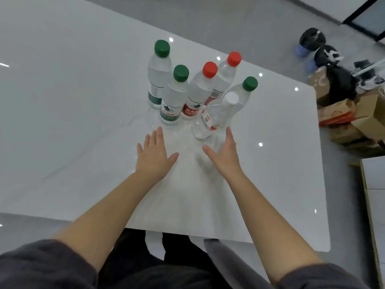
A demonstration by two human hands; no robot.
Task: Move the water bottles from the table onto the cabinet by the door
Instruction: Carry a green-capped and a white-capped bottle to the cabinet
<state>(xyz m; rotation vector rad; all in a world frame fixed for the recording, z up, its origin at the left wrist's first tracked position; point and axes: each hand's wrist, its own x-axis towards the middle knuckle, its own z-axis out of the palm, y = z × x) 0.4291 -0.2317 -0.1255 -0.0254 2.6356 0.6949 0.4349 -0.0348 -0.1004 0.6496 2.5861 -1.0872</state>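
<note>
Six upright water bottles [187,90] clustered mid-frame on the white glossy table [62,101], left hand [153,155] and right hand [224,155] just below them, fingers straight, spread, holding nothing, cardboard boxes [354,117] at right edge

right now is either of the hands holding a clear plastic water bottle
No, the left hand and right hand are open, holding nothing.

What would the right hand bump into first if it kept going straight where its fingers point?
Probably the white-capped bottle, which stands nearest, just beyond the open fingers of the right hand. How high the hand is above the table is unclear, so this is a best guess.
</note>
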